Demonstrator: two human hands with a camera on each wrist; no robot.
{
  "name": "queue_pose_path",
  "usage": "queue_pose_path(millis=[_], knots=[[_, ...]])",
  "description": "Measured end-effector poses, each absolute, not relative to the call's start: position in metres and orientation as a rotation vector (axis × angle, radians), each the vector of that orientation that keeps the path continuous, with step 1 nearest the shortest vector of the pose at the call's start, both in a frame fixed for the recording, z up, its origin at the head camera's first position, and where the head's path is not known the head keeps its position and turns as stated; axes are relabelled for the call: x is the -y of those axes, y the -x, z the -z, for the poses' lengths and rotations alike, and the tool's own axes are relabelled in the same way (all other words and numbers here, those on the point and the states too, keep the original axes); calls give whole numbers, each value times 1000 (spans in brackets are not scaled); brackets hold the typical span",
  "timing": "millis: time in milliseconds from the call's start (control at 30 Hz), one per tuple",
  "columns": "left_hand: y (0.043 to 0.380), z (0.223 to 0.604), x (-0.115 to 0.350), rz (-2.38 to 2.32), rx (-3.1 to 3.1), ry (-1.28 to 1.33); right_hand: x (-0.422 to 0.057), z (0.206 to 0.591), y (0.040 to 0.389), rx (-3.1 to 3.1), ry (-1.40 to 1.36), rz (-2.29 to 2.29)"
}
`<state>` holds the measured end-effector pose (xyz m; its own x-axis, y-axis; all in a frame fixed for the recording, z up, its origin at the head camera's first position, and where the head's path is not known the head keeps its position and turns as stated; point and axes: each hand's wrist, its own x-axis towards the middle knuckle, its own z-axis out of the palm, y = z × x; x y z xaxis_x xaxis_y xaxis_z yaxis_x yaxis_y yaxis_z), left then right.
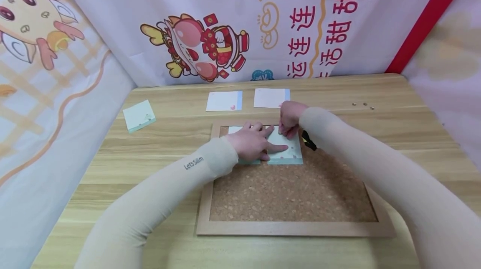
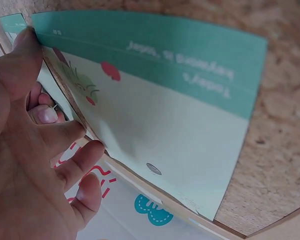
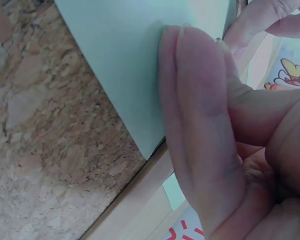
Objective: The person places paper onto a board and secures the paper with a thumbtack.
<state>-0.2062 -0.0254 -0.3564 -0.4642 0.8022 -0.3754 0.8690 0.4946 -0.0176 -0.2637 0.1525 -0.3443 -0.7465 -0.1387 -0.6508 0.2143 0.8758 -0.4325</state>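
Two pale green notes lie side by side at the top of a wood-framed corkboard (image 1: 285, 194). My left hand (image 1: 251, 141) spreads over them, fingers extended, its index finger and thumb on the right note (image 1: 285, 161). At that note's upper edge my right hand (image 1: 291, 118) pinches a small metal thumbtack (image 2: 55, 106) between curled fingers. The left note (image 2: 180, 125) bears a flat, round thumbtack (image 2: 153, 168) near its top edge; in the head view my left hand covers most of this note. Pressed together, the right fingertips (image 3: 200, 45) are right at the paper.
Behind the board lie two white notes with blue edges, one to the left (image 1: 221, 101) and one to the right (image 1: 268, 97). Another green-edged note (image 1: 139, 115) is at far left. Three small tacks (image 1: 365, 104) sit at back right. A black item (image 1: 309, 140) shows beside the right sleeve.
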Motion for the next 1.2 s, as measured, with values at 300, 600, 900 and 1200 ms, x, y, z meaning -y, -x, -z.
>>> queue_pose_path(millis=[300,600,900,1200], knots=[[208,363,26,276,-2409,-1412,-146,349,268,-2318,-71,569],[209,365,26,287,-2420,-1410,-145,349,272,-2329,-66,546],[208,360,26,276,-2421,-1412,-146,348,272,-2345,-61,544],[209,361,25,295,-2435,-1427,-140,348,270,-2396,-59,521]])
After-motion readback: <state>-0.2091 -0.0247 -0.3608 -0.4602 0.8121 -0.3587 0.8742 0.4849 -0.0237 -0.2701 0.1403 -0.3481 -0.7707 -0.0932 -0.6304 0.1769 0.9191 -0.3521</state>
